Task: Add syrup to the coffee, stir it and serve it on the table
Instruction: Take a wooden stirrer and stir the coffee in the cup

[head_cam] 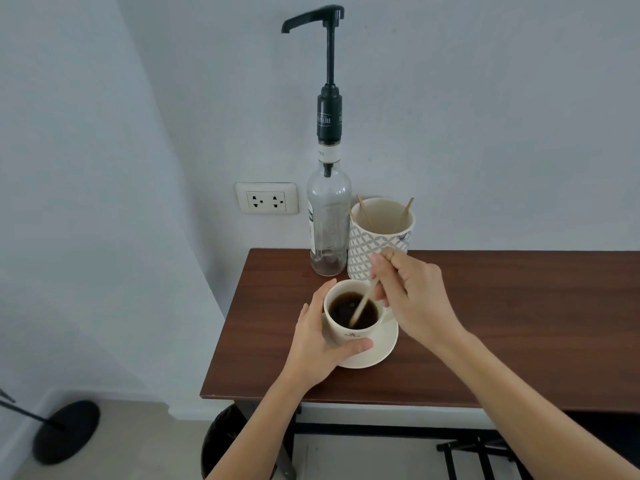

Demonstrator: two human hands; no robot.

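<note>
A cream coffee cup [349,332] full of dark coffee stands on a cream saucer [382,349] near the left end of the brown table [502,323]. My left hand [320,344] wraps around the cup's left side. My right hand [412,299] pinches a thin wooden stir stick [363,301] whose lower end dips into the coffee. Behind the cup stands a clear syrup bottle [327,223] with a tall black pump, nearly empty.
A patterned white holder [377,244] with a few more wooden sticks stands right of the bottle, against the wall. A wall socket [267,198] is left of the bottle. A black bin [225,441] sits under the table's left edge; a black round stand base [67,431] is on the floor.
</note>
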